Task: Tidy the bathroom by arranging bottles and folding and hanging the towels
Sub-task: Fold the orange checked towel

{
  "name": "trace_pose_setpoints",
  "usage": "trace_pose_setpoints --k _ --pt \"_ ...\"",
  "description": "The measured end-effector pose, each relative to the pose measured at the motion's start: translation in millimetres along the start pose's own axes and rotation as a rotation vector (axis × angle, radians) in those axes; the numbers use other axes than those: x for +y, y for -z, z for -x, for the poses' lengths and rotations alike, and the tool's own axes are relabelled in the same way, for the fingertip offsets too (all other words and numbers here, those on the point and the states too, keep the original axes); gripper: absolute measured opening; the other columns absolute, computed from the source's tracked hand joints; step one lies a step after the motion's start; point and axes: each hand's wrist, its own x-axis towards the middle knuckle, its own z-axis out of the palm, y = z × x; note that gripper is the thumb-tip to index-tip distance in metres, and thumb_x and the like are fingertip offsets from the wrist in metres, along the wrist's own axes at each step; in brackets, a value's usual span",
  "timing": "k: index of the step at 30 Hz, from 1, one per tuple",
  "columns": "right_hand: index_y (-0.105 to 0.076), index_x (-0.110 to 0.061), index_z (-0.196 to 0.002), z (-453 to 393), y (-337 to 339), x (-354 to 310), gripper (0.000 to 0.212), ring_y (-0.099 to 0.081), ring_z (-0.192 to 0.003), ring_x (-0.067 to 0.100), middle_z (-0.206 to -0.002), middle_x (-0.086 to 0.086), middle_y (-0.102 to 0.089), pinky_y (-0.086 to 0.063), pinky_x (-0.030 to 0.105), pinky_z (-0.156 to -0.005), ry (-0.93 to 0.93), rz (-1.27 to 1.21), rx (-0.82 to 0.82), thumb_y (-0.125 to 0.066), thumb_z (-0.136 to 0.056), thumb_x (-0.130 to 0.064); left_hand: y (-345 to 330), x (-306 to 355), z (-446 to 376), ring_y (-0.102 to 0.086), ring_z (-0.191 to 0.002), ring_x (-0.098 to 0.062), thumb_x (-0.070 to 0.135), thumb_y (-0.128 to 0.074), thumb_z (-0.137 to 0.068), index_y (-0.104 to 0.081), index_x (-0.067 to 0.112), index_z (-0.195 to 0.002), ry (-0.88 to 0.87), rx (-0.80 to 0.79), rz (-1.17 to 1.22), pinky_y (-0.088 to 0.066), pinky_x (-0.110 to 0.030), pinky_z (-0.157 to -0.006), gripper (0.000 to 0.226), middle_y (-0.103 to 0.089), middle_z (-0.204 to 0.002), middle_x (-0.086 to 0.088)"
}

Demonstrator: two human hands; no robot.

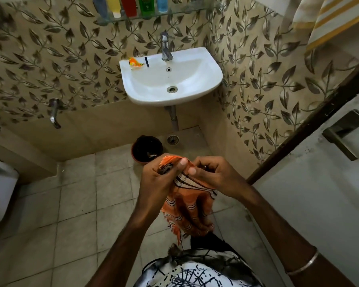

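Below the sink (171, 76), left hand (164, 179) and right hand (214, 175) both pinch the orange towel (192, 206), bunched. Folding is in hand; next, its corners likely need finding and spreading.

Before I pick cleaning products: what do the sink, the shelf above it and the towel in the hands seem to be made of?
Sink: likely glazed ceramic, white and glossy.
Shelf: apparently clear glass, since the wall shows through.
Towel: thin woven cloth, orange with stripes and a frayed fringe, pinched by left hand and right hand.

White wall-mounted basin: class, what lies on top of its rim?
On the white ceramic basin, left of the chrome tap, lie a crumpled orange wrapper and a small dark stick-like item. Anything beneath the wrapper is covered.
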Motion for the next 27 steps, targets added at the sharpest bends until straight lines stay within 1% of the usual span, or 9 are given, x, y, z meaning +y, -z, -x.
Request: trace_pose_setpoints --k 3,6,13,15,17,20,22,25,27 --pt "-0.06 0.013 -0.081 0.9 5.1 20.2 0.063 -0.052 -0.057 0.042 -0.069 0.031 -0.056 -0.044 0.046 -0.053 -0.08 -0.04 -0.03 -0.069 -0.087 -0.05 0.9 1.8 -2.6 -0.07 -0.077 -0.015 0.029 -0.066 -0.084 -0.071 0.014 -0.089 -0.044 0.037 0.004 -0.058 -0.025 -0.068 0.017 -0.072 -0.083 0.0" --pt "-0.059 0.019 -0.082 1.1 14.0 43.3 0.079 -0.056 -0.063 0.041 -0.075 0.041 -0.055 -0.041 0.05 -0.057 -0.168 -0.065 -0.083 -0.071 -0.082 -0.059 4.8 5.5 -8.4 -0.069 -0.073 -0.013 0.029 -0.066 -0.083 -0.071 0.017 -0.084 -0.075 0.122 0.017 -0.056 -0.022 -0.066 0.014 -0.071 -0.077 0.003" --pt "-0.067 -0.001 -0.074 -5.7 31.9 65.5 0.063 -0.055 -0.064 0.025 -0.067 0.016 -0.058 -0.04 0.04 -0.06 -0.197 -0.035 -0.03 -0.071 -0.079 -0.064 30.0 14.7 -32.6 -0.061 -0.054 -0.007 0.018 -0.068 -0.087 -0.065 0.011 -0.074 -0.027 0.393 0.218 -0.053 -0.021 -0.055 0.015 -0.065 -0.058 0.006" --pt "-0.066 0.0 -0.075 -12.1 31.3 57.1 0.064 -0.056 -0.065 0.024 -0.069 0.013 -0.059 -0.04 0.038 -0.061 -0.165 -0.053 0.007 -0.071 -0.079 -0.064 32.5 11.0 -36.3 -0.06 -0.053 -0.007 0.018 -0.07 -0.088 -0.063 0.013 -0.073 -0.025 0.392 0.109 -0.051 -0.023 -0.054 0.018 -0.063 -0.058 0.007" --pt "-0.065 0.002 -0.077 -18.5 30.7 46.7 0.064 -0.058 -0.068 0.027 -0.071 0.018 -0.059 -0.043 0.039 -0.063 -0.13 -0.069 0.015 -0.07 -0.08 -0.062 31.7 6.9 -35.7 -0.066 -0.063 -0.005 0.032 -0.074 -0.083 -0.069 0.017 -0.086 -0.065 0.304 -0.134 -0.051 -0.022 -0.06 0.016 -0.071 -0.072 0.008" --pt "-0.068 -0.007 -0.074 -26.9 29.8 27.4 0.045 -0.056 -0.063 0.026 -0.067 0.023 -0.058 -0.043 0.035 -0.059 -0.078 -0.06 -0.037 -0.071 -0.084 -0.051 22.7 3.3 -33.5 -0.068 -0.1 0.003 0.059 -0.074 -0.069 -0.06 0.028 -0.131 -0.044 -0.017 -0.4 -0.056 -0.017 -0.076 0.071 -0.068 -0.119 0.016" --pt "-0.071 -0.016 -0.076 -32.3 29.3 15.6 0.027 -0.055 -0.06 0.026 -0.066 0.017 -0.059 -0.043 0.035 -0.056 -0.037 -0.045 -0.088 -0.069 -0.088 -0.039 9.0 3.2 -33.1 -0.063 -0.106 0.01 0.053 -0.082 -0.068 -0.05 0.03 -0.141 0.003 -0.22 -0.443 -0.054 -0.012 -0.081 0.082 -0.061 -0.12 0.028" --pt "-0.072 -0.005 -0.086 -39.4 31.7 9.3 0.028 -0.061 -0.064 0.027 -0.074 0.014 -0.067 -0.048 0.036 -0.058 0.008 -0.042 -0.132 -0.066 -0.092 -0.032 -2.6 -0.1 -38.8 -0.064 -0.065 0.005 0.03 -0.082 -0.076 -0.071 0.021 -0.1 -0.013 -0.28 -0.52 -0.05 -0.018 -0.059 0.028 -0.068 -0.072 0.023" --pt "-0.071 -0.011 -0.083 -41.3 33.9 9.6 0.024 -0.054 -0.06 0.014 -0.068 0.001 -0.062 -0.042 0.026 -0.055 0.017 -0.038 -0.145 -0.065 -0.093 -0.032 0.1 -0.9 -43.1 -0.064 -0.057 -0.011 0.028 -0.081 -0.078 -0.07 0.011 -0.078 -0.034 -0.221 -0.557 -0.054 -0.036 -0.053 0.021 -0.069 -0.066 0.002"
